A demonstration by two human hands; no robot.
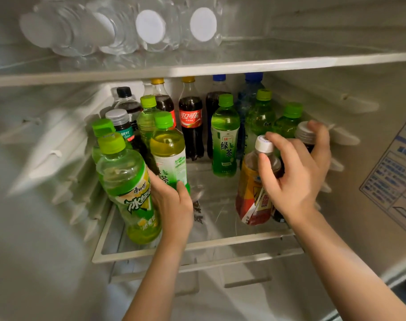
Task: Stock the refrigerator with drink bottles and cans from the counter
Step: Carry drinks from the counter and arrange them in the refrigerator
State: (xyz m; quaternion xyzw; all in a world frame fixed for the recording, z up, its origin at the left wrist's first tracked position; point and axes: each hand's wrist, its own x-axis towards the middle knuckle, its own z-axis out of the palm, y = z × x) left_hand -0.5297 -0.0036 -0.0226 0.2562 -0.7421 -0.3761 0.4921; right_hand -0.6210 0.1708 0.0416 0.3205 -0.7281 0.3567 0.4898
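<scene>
Inside the fridge, my left hand (pixel 174 202) grips the lower part of a green tea bottle (pixel 168 151) with a green cap, standing on the glass shelf (pixel 197 249). My right hand (pixel 297 179) reaches over two bottles at the right: the thumb lies on the neck of a tilted white-capped iced tea bottle (pixel 253 195) with a red and yellow label, and the fingers curl round a dark bottle with a grey cap (pixel 304 133) behind it. Another green bottle (pixel 128 188) stands at the front left.
Several green, cola (pixel 191 121) and blue-capped bottles fill the back of the shelf. Clear water bottles (pixel 151 28) lie on the upper shelf. Fridge side walls with rails close in left and right; a sticker (pixel 394 172) is on the right wall.
</scene>
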